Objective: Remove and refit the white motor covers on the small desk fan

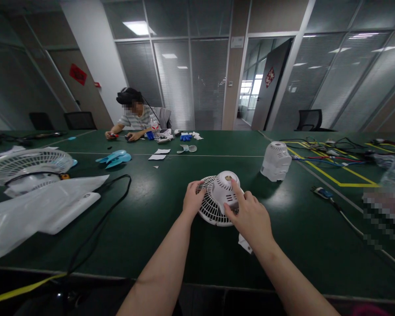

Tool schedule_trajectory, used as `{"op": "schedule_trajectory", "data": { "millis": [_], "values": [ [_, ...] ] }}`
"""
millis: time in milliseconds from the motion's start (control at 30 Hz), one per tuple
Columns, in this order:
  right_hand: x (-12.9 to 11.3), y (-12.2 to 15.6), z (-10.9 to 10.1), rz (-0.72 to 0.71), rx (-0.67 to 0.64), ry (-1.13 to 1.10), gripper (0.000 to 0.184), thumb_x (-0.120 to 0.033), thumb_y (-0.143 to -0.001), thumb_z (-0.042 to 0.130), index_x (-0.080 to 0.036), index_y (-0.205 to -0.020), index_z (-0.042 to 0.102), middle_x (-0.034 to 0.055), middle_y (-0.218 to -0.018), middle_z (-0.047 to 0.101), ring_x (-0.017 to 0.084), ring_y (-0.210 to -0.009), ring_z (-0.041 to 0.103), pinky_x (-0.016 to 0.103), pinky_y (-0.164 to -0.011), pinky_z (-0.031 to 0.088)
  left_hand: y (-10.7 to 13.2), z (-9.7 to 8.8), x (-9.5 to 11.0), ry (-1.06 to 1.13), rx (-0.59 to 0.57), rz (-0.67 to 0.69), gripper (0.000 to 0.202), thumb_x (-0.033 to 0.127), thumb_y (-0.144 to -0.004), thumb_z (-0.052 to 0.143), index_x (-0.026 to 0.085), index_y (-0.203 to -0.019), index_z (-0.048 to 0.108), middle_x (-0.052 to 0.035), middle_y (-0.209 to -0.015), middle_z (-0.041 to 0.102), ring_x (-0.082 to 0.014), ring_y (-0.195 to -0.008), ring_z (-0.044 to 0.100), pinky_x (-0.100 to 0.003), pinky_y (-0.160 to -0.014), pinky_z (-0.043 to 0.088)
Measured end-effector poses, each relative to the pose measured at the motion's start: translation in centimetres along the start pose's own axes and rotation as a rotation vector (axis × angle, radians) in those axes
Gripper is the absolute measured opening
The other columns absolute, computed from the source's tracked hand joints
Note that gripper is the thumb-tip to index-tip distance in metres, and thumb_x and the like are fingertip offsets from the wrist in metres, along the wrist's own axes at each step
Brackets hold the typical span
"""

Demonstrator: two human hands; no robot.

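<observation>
A round white fan grille [213, 217] lies on the green table in front of me, with a white vented motor housing [224, 186] standing on its middle. My left hand [192, 199] is closed on the grille's left rim, thumb over the slats. My right hand [253, 215] grips the housing from the right, index finger near its top and thumb low on its side; its other fingers are partly hidden. A small white piece [245, 244] shows partly beneath my right wrist. Farther right a second white vented housing [276, 161] stands upright, touched by neither hand.
At left are a fan with a white grille [29, 164], a plastic-wrapped white part [46, 210] and a black cable [100, 215]. Blue fan blades [115, 158] lie beyond. A plug with cord [324, 193] is at right. Across the table sits a person [138, 118].
</observation>
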State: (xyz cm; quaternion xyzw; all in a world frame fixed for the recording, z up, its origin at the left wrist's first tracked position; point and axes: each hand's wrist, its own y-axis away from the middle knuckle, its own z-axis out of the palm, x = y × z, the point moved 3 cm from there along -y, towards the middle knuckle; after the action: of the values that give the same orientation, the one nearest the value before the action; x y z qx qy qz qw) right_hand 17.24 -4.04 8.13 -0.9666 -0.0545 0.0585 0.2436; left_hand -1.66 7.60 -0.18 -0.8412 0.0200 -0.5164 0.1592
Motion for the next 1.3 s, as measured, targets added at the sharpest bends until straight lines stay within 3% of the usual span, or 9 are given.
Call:
{"op": "schedule_trajectory", "data": {
  "millis": [300,533,733,900,1133,1300],
  "values": [
    [0.6,0.1,0.3,-0.051,-0.061,-0.06,0.069,-0.055,-0.092,0.039,-0.035,-0.152,0.011,0.0089,-0.105,0.057,0.026,-0.087,0.06,0.038,-0.072,0.048,0.3,-0.3,0.4,-0.037,-0.004,-0.019,0.03,0.028,-0.083,0.058,0.027,-0.112,0.063,-0.0048,-0.125,0.053,-0.023,-0.113,0.056,-0.037,-0.099,0.042],
    [0.5,0.5,1.4,0.034,-0.067,-0.232,0.078,-0.051,-0.088,0.049,-0.035,-0.151,0.007,0.0097,-0.122,0.051,0.025,-0.093,0.061,0.036,-0.07,0.052,0.3,-0.4,0.5,-0.049,-0.003,-0.031,0.03,0.03,-0.083,0.057,0.027,-0.113,0.062,-0.0054,-0.124,0.052,-0.0234,-0.111,0.056,-0.038,-0.098,0.043],
    [0.4,0.6,1.7,0.078,-0.07,-0.297,0.076,-0.049,-0.088,0.048,-0.035,-0.151,0.009,0.0093,-0.122,0.049,0.023,-0.086,0.063,0.035,-0.069,0.054,0.4,-0.3,0.5,-0.049,-0.004,-0.036,0.03,0.031,-0.083,0.057,0.028,-0.113,0.062,-0.0053,-0.124,0.053,-0.0229,-0.111,0.056,-0.038,-0.098,0.043],
    [0.4,0.6,1.8,0.097,-0.067,-0.293,0.077,-0.049,-0.088,0.049,-0.036,-0.151,0.008,0.0094,-0.122,0.049,0.025,-0.091,0.063,0.036,-0.07,0.054,0.3,-0.3,0.4,-0.049,-0.008,-0.037,0.031,0.03,-0.082,0.058,0.028,-0.112,0.062,-0.0052,-0.124,0.052,-0.0232,-0.111,0.056,-0.038,-0.098,0.043],
    [0.6,0.7,2.4,0.076,-0.079,-0.33,0.081,-0.049,-0.086,0.052,-0.035,-0.152,0.006,0.0097,-0.127,0.046,0.028,-0.107,0.059,0.042,-0.084,0.053,0.4,-0.5,0.6,-0.058,-0.01,-0.041,0.032,0.03,-0.083,0.057,0.027,-0.114,0.061,-0.0057,-0.126,0.052,-0.0229,-0.111,0.057,-0.037,-0.097,0.044],
    [1.9,1.7,2.2,0.104,-0.087,-0.429,0.105,-0.052,-0.081,0.06,-0.025,-0.151,-0.012,0.0131,-0.139,0.041,0.03,-0.122,0.051,0.046,-0.098,0.046,0.7,-0.7,1.0,-0.058,-0.001,-0.038,0.03,0.029,-0.083,0.057,0.028,-0.113,0.062,-0.005,-0.124,0.054,-0.0229,-0.112,0.057,-0.037,-0.097,0.044]
  ]
}}
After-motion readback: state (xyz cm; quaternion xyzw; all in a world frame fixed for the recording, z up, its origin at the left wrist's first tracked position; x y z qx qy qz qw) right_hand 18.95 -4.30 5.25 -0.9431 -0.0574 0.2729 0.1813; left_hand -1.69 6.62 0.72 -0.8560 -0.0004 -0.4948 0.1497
